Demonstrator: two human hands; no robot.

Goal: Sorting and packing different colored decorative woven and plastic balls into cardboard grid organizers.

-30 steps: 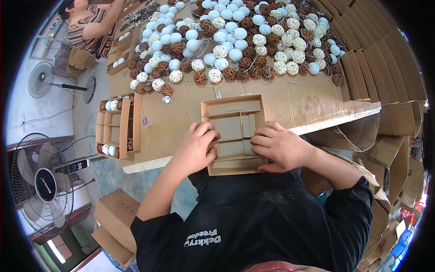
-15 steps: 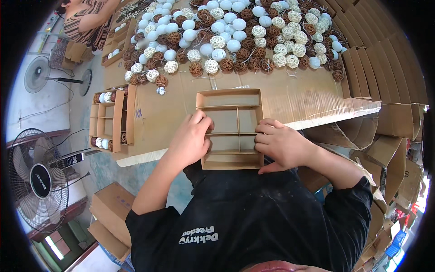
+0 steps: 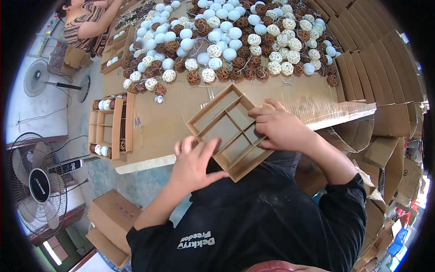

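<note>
A shallow cardboard box [image 3: 250,166] with crossed cardboard dividers lies turned at an angle at the table's near edge, just in front of my body. Its compartments hold nothing. My right hand [image 3: 282,128] grips the box's right wall, fingers over the rim. At the left wall is my left hand [image 3: 195,164], open, with thumb and fingers spread; whether its fingertips touch the cardboard I cannot tell. Beyond the box lies a wide pile of round balls: white smooth ones [image 3: 229,54], cream woven ones [image 3: 274,68] and brown woven ones [image 3: 193,79], with thin wires among them.
Divided boxes [image 3: 129,131] partly filled with balls stand at the table's left edge. Nested cardboard trays [image 3: 358,77] line the right side. A black fan [image 3: 40,185] and an open carton [image 3: 113,220] stand at left. Another person [image 3: 88,25] works at the far left.
The box has turned from square to slanted. My left hand has let go of its side and spread its fingers; my right hand has stayed on the right wall.
</note>
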